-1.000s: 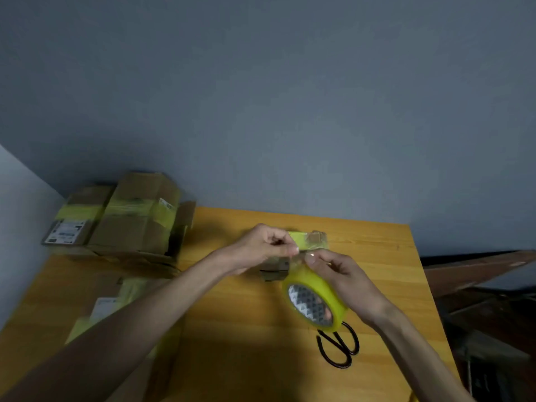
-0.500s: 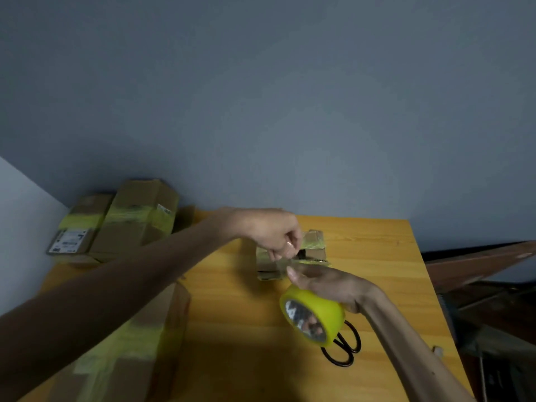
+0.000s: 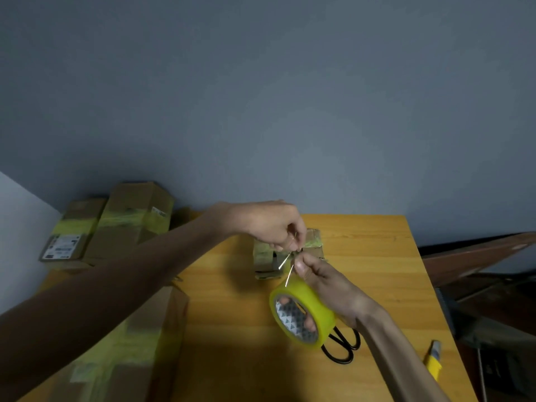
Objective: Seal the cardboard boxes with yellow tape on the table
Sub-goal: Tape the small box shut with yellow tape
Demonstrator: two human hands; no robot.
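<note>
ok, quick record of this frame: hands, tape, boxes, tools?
left hand: pinches tape strip
right hand: holds tape roll, fingers through its core
small box: on table, behind the hands, some yellow tape on it
far boxes: taped, back left
near box: taped, front left
scissors: on table, partly under the roll
cutter: near right table edge

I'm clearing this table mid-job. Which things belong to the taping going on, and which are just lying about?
In use: yellow tape roll, gripped by the right hand, its free end pinched by the left hand; small cardboard box right by them.
Lying about: black scissors, yellow cutter, taped boxes at the back left, big taped box near left.
</note>
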